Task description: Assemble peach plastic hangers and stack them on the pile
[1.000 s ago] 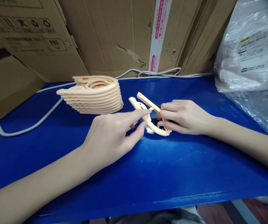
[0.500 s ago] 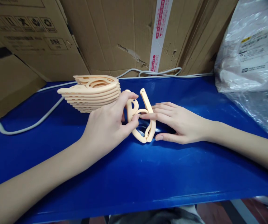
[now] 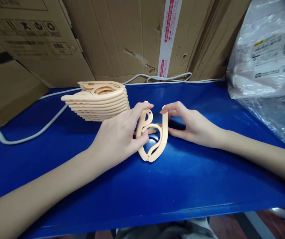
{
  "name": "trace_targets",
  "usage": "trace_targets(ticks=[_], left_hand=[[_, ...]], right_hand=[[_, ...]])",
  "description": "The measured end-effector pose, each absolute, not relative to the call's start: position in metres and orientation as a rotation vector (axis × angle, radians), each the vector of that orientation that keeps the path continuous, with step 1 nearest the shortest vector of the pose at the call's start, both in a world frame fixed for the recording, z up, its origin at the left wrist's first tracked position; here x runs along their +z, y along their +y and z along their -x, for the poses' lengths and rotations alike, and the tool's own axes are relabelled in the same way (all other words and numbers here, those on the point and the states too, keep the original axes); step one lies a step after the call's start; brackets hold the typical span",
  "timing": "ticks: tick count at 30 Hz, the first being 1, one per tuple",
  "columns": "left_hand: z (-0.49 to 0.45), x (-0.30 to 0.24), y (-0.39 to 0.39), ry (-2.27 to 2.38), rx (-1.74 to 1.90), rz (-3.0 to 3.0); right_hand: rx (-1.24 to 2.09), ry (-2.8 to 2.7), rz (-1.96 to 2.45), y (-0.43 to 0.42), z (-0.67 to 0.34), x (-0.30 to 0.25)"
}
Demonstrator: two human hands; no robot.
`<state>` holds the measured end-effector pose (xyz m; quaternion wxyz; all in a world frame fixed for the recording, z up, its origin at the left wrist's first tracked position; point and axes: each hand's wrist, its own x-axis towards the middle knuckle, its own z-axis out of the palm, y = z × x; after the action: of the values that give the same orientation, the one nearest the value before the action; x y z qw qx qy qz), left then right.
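Observation:
A beige plastic folding hanger (image 3: 164,132) is on or just above the blue table, its two arms meeting at the near end and spread in a narrow U. My left hand (image 3: 120,131) grips its left arm between thumb and fingers. On the other side, my right hand (image 3: 194,126) has its index finger over the far tip of the right arm, with the thumb against that arm lower down. Behind my left hand stands a neat stack of similar beige hangers (image 3: 100,104), partly covered by the hand.
Cardboard boxes (image 3: 122,39) wall off the back and left of the blue table (image 3: 157,196). A white cable (image 3: 33,141) runs along the left and back. At the right lies a clear plastic bag (image 3: 266,66) with a labelled white package.
My right hand has gone from lying flat beside the hanger to curling round its right arm. The hanger has shifted slightly nearer me, and its right arm stands more upright in view.

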<state>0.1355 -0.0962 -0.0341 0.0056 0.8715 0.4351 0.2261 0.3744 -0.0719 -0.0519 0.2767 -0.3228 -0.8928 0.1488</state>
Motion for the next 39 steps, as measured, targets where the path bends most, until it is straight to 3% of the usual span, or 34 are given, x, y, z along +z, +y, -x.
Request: trace_targets(ticks=[5,14,20,27,39], left_hand=[[-0.135,-0.034,-0.097,1.416,0.714,-2.837],[-0.127,-0.036,-0.089,1.358,0.629,-2.991],[-0.123,-0.040,-0.083,1.268,0.567,-3.205],[-0.118,-0.041,-0.079,1.085,0.486,-3.273],[-0.121,-0.041,-0.078,1.175,0.474,-3.334]], right_hand=[[0.745,-2.053,0.945,-0.061,-0.382,-0.044],[0.846,-1.372,1.099,-0.044,-0.397,-0.034],[1.042,-1.243,1.147,-0.044,-0.398,-0.029],[1.023,-1.716,1.172,-0.062,-0.385,-0.027],[0.516,-2.414,1.132,-0.073,-0.381,-0.027]])
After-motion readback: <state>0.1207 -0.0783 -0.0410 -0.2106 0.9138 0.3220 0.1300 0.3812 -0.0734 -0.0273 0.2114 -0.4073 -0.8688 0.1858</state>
